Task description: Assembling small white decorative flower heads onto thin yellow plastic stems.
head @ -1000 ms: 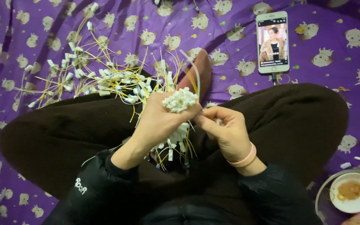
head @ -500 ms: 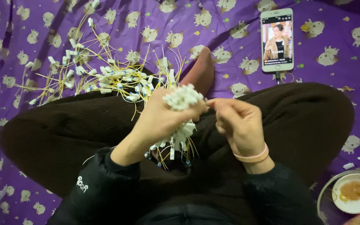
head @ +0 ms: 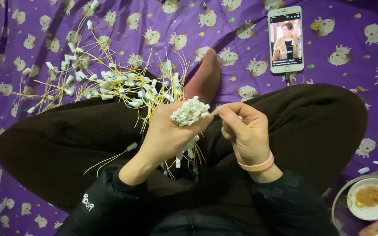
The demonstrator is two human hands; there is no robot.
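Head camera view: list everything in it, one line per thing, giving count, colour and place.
Bunch of connectors: one, white, gripped in the left hand.
Loose wires with connectors: too many to count, yellow wires with white ends, piled on the cloth at upper left.
Cloth: one, purple with cream cartoon figures, under everything.
Phone: one, white, screen lit, upper right on the cloth.
Dish: one, white with a brownish smear, lower right.
Wristband: one, pink, on the right wrist.
Legs: crossed, in dark brown trousers.
Foot: one, reddish sock, centre.
Left hand: holds the bunch.
Right hand: fingertips pinched beside the bunch.
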